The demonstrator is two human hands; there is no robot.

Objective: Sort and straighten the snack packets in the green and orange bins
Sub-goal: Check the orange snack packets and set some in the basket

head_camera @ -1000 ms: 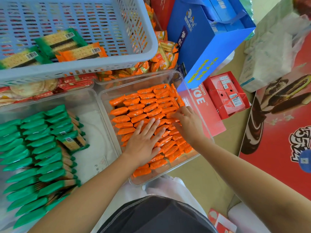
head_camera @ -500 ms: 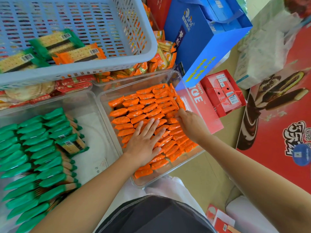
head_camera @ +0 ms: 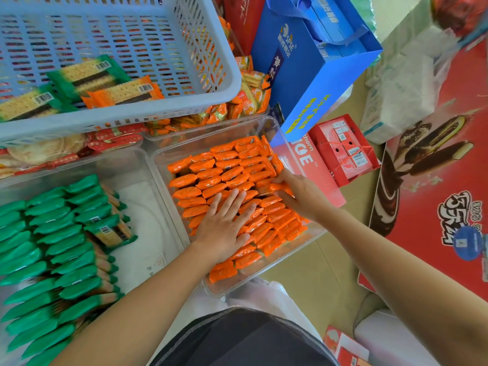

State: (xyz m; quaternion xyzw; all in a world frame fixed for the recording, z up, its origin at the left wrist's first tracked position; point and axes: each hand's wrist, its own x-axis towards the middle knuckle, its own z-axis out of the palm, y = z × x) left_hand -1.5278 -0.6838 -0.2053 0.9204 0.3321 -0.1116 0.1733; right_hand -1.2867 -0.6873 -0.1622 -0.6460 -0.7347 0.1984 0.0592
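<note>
- While sitting up at eleven o'clock, blue basket (head_camera: 211, 83), three loose packets inside.
- Down at eight o'clock, green-packet bin (head_camera: 144, 220), green packets (head_camera: 52, 247) ranked in rows, one lying flat on top.
- Dead centre, orange-packet bin (head_camera: 264, 276), orange packets (head_camera: 219, 167) packed tight.
- Left hand (head_camera: 227, 225): fingers straight, spread, pressing flat on those rows.
- Right hand (head_camera: 301, 196), apart at two o'clock of the left, pinching a single packet (head_camera: 281, 186) by the bin's right wall.

Glossy foil orange packets (head_camera: 227, 165) in clear smooth plastic bin (head_camera: 264, 276)
</note>
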